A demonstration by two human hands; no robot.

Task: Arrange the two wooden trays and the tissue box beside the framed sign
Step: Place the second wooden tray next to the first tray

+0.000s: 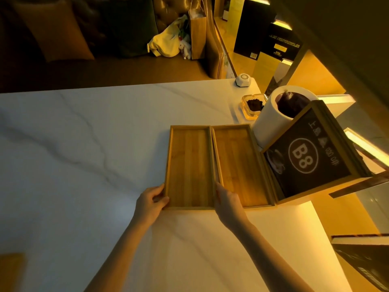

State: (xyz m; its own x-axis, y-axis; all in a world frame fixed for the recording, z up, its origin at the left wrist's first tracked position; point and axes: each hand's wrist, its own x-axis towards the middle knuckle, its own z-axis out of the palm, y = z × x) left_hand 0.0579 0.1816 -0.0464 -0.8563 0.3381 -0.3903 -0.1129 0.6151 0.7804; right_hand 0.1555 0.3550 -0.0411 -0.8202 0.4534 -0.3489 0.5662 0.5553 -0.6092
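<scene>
Two empty wooden trays lie side by side on the white marble table (84, 144). The left tray (190, 165) touches the right tray (237, 163), which rests against the framed sign (305, 157), a dark panel marked "B8" in a wooden frame. My left hand (150, 202) grips the left tray's near left corner. The fingers of my right hand (228, 202) lie over that tray's near right corner, where the two trays meet. A white cylindrical container (271, 121) with a dark inside stands behind the sign; I cannot tell whether it is the tissue box.
A glass ashtray (252, 106) with dark contents and a small white hexagonal device (243, 80) sit at the table's far right. Beyond the far edge are a dark sofa (84, 34) and bags (168, 43). Lit shelves with boxes (273, 43) stand to the right.
</scene>
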